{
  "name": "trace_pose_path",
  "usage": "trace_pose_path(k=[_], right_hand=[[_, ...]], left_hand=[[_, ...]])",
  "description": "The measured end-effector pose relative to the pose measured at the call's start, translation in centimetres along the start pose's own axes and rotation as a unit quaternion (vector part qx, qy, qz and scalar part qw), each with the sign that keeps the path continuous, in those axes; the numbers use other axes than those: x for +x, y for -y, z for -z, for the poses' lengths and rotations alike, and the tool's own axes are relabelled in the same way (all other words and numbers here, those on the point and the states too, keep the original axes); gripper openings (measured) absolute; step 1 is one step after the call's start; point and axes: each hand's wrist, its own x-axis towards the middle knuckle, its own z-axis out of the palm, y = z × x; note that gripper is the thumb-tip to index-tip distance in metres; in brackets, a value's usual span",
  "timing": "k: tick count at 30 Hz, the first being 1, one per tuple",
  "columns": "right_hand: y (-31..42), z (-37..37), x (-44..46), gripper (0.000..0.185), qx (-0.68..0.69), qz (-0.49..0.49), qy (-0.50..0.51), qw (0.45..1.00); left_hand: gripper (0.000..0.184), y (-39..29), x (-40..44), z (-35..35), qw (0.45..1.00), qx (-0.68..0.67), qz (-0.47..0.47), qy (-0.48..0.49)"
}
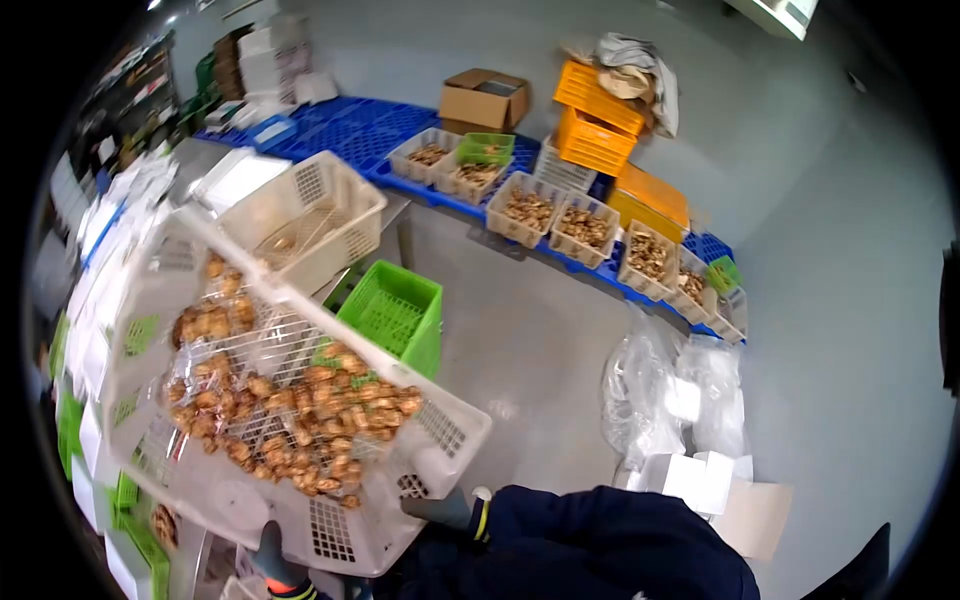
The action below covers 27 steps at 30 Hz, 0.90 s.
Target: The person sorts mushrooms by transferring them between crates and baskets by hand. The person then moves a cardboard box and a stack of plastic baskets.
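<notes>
A large white plastic basket (235,500) is tilted close in front of me, with brown mushrooms (340,410) spread over its slotted bottom and some clear plastic film among them. My left hand (275,555), in a dark glove, grips the near rim at the bottom of the view. At the basket's near right corner my right hand (445,508), gloved in grey, is closed on the side wall; most of its fingers are hidden. Beyond the basket's far rim stands another white basket (330,195) with a few pieces inside.
A green basket (395,310) stands right beside the tilted one. Blue pallets (340,125) along the wall hold several mushroom baskets (525,208), orange crates (595,140) and a cardboard box (485,98). Plastic bags (640,390) and white boxes (700,480) lie at right.
</notes>
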Motion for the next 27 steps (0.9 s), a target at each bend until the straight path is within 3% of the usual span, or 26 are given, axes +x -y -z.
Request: trace_pose_path(k=[3, 4, 6, 9, 10, 11, 12, 13, 14, 15, 16, 17, 18, 21, 22, 23, 24, 25, 26, 27], right_hand=[[3.1, 7.8, -4.3, 0.043, 0.054, 0.001, -0.127, 0.99], [2.4, 10.4, -0.6, 0.04, 0.072, 0.01, -0.188, 0.979], [4.1, 13.4, -2.7, 0.035, 0.137, 0.049, -0.272, 0.951], [5.4, 17.4, -4.1, 0.031, 0.098, 0.06, -0.348, 0.931], [5.2, 18.1, -4.4, 0.028, 0.082, 0.078, -0.382, 0.917], [3.4, 18.2, -4.0, 0.019, -0.031, 0.051, -0.382, 0.922], [3.0, 19.6, -3.3, 0.015, -0.039, 0.043, -0.414, 0.908], [3.1, 21.8, -3.2, 0.017, -0.225, 0.083, -0.386, 0.891], [3.4, 23.7, -2.7, 0.025, -0.405, 0.116, -0.347, 0.838], [9.1, 22.4, -0.3, 0.03, 0.026, 0.04, -0.434, 0.9], [11.5, 23.9, 1.5, 0.04, 0.056, -0.075, -0.446, 0.89], [12.4, 25.3, 3.5, 0.046, -0.005, -0.02, -0.443, 0.896], [12.2, 26.8, 5.5, 0.053, -0.073, 0.047, -0.432, 0.897], [12.6, 32.5, 11.4, 0.075, -0.151, 0.083, -0.488, 0.856], [13.1, 33.4, 12.8, 0.072, -0.176, 0.073, -0.535, 0.823], [13.8, 34.8, 13.2, 0.067, -0.167, 0.043, -0.522, 0.835], [14.4, 36.7, 13.6, 0.062, -0.155, 0.018, -0.509, 0.846], [13.6, 38.3, 13.9, 0.046, -0.015, -0.032, -0.445, 0.895], [14.1, 39.2, 13.8, 0.036, 0.005, -0.056, -0.435, 0.899], [14.8, 40.5, 13.3, 0.032, -0.16, -0.051, -0.454, 0.875]], left_hand=[[0.048, 2.7, -0.3, -12.2, 0.992, 0.116, 0.036, 0.036], [0.046, 6.2, 6.0, -13.7, 0.984, 0.146, 0.072, 0.074], [0.039, 9.7, 8.1, -18.4, 0.968, 0.166, 0.141, 0.124], [0.032, 17.5, 11.8, -22.4, 0.957, 0.167, 0.173, 0.16], [0.024, 19.5, 12.9, -23.8, 0.934, 0.252, 0.138, 0.211], [0.025, 21.4, 14.2, -23.2, 0.926, 0.258, 0.152, 0.23], [0.026, 22.6, 15.3, -23.6, 0.917, 0.265, 0.165, 0.249], [0.027, 23.5, 16.2, -24.4, 0.907, 0.271, 0.178, 0.268], [0.028, 24.7, 17.5, -25.6, 0.907, 0.235, 0.256, 0.236], [0.029, 28.0, 20.0, -24.7, 0.899, 0.247, 0.228, 0.282], [0.03, 31.3, 22.5, -23.8, 0.888, 0.256, 0.197, 0.326], [0.026, 34.4, 25.1, -23.4, 0.89, 0.166, 0.25, 0.344], [0.022, 36.5, 26.4, -24.2, 0.884, 0.197, 0.221, 0.361], [0.013, 40.5, 28.2, -30.3, 0.821, 0.405, 0.022, 0.402], [0.016, 41.0, 27.5, -33.0, 0.792, 0.454, 0.005, 0.408], [0.018, 41.8, 28.0, -34.8, 0.73, 0.505, -0.078, 0.454], [0.02, 43.1, 28.6, -36.0, 0.736, 0.498, -0.033, 0.457], [0.023, 44.5, 29.1, -37.2, 0.742, 0.491, 0.01, 0.457], [0.024, 43.9, 28.7, -40.2, 0.679, 0.533, -0.017, 0.504], [0.026, 43.1, 28.3, -43.2, 0.614, 0.566, -0.049, 0.548]])
